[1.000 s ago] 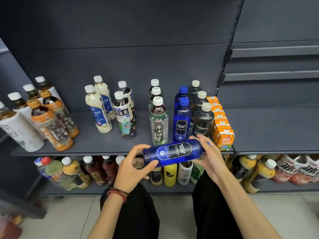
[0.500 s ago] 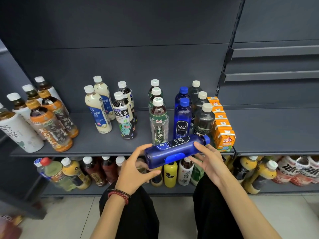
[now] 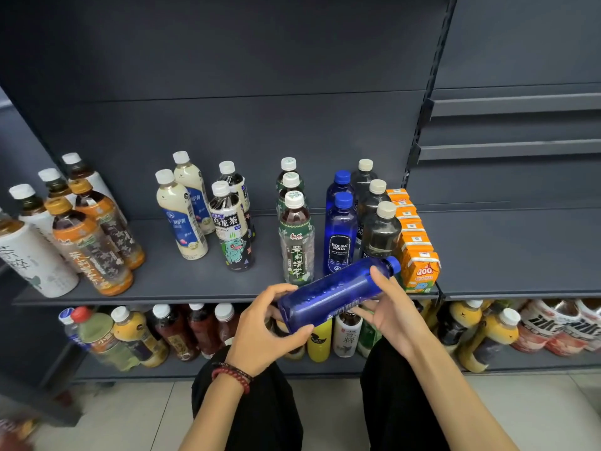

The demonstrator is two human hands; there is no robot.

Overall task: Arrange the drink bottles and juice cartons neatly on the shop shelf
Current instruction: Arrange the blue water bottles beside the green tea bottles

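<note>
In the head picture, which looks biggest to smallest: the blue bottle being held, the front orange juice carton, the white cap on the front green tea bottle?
1. Held blue bottle; it is nearest the camera, which makes it look even bigger.
2. Front orange juice carton.
3. White cap.

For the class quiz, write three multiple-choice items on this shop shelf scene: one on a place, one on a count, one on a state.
1. Where are the orange juice cartons?
A. far left
B. on the floor
C. right of the dark bottles

2. How many blue bottles stand upright on the upper shelf?
A. two
B. one
C. four

3. How is the held blue bottle lying?
A. upright
B. tilted on its side
C. upside down

Answers:
1 C: the cartons line up beside the dark bottles.
2 A: two stand one behind the other.
3 B: the left hand grips its base and the right hand its raised cap end.
</note>
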